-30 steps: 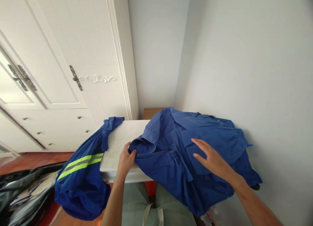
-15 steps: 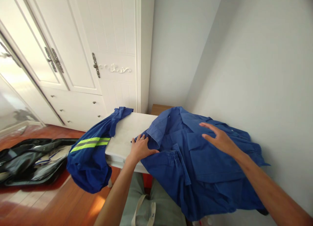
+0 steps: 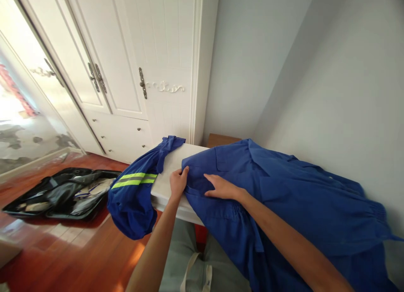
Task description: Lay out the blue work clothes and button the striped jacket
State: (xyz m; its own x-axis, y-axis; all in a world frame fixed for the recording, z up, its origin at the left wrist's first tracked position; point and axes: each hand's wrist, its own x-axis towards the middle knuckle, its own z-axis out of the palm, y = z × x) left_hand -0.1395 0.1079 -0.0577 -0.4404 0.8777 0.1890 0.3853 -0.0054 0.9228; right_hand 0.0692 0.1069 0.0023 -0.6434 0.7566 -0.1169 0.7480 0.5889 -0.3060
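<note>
Blue garment (image 3: pixel 299 191), 1 pc., on table (image 3: pixel 173 159), part overhanging. L hand (image 3: pixel 179 181): pinching its edge. R hand (image 3: pixel 221 187): loose, contact unclear. Risk: overhang's wt. could drag it off table.

Left hand (image 3: pixel 178 182), spread half a second ago, now pinching left edge of larger blue garment (image 3: pixel 284 191). Curled flap (image 3: pixel 202 162) there now lies flatter, pocket-like panel (image 3: pixel 224 160) showing. Right hand (image 3: pixel 221 188), earlier farther right, now near left hand. View swung left: suitcase (image 3: pixel 59 175) wholly in frame
</note>
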